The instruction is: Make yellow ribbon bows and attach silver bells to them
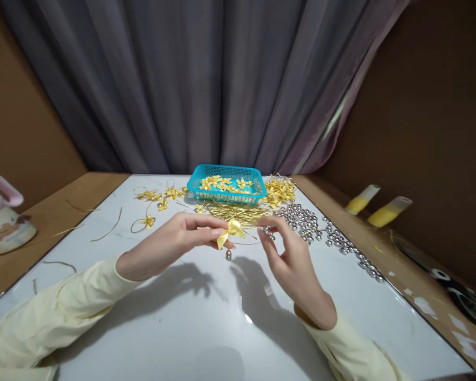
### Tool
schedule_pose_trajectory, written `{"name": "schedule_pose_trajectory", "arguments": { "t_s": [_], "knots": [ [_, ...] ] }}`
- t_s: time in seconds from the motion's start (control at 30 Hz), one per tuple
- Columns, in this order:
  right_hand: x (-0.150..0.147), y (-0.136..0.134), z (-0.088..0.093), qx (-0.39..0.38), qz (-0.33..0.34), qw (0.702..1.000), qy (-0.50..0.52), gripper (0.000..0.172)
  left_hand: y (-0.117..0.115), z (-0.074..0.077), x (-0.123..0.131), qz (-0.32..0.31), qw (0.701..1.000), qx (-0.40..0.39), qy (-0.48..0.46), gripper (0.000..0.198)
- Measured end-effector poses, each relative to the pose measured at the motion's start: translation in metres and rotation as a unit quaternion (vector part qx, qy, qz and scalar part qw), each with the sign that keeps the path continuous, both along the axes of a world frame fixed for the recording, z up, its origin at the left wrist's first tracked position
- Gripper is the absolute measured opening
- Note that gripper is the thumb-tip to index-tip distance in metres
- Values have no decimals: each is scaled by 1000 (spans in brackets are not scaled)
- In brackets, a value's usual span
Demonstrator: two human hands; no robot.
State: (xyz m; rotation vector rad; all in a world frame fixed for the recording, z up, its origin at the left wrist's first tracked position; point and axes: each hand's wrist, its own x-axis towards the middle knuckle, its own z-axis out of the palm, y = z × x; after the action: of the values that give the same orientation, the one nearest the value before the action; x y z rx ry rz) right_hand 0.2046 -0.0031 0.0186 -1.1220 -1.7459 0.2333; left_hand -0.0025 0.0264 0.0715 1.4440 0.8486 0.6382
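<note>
My left hand pinches a small yellow ribbon bow above the white table. A silver bell hangs just below the bow. My right hand is beside it, thumb and forefinger pinched on a thin gold wire that runs to the bow. Both hands hover over the middle of the table, in front of a blue basket with several yellow bows in it.
A bundle of gold wires lies before the basket. Finished bows lie back left, loose bows to the basket's right. Several silver bells spread right. A pink jug stands far left; two yellow tubes at right.
</note>
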Motion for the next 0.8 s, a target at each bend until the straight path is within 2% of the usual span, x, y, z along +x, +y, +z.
{"name": "schedule_pose_trajectory", "arguments": {
  "t_s": [0.1,0.23,0.37,0.57,0.8],
  "knots": [
    [-12,-11,1,89,0,996,-15,13,-1,0,3,-13,998,-53,-34,15],
    [-24,-24,3,136,4,989,-59,18,-2,-5,5,-1,995,-79,-61,13],
    [-30,-25,-2,140,-23,984,-104,22,-3,-11,5,5,993,-90,-70,18],
    [-34,-24,-2,147,-66,979,-123,18,-6,-12,8,3,994,-88,-59,23],
    [-36,-23,1,112,-56,986,-107,7,-8,-15,7,-1,998,-48,-39,22]
  ]
}}
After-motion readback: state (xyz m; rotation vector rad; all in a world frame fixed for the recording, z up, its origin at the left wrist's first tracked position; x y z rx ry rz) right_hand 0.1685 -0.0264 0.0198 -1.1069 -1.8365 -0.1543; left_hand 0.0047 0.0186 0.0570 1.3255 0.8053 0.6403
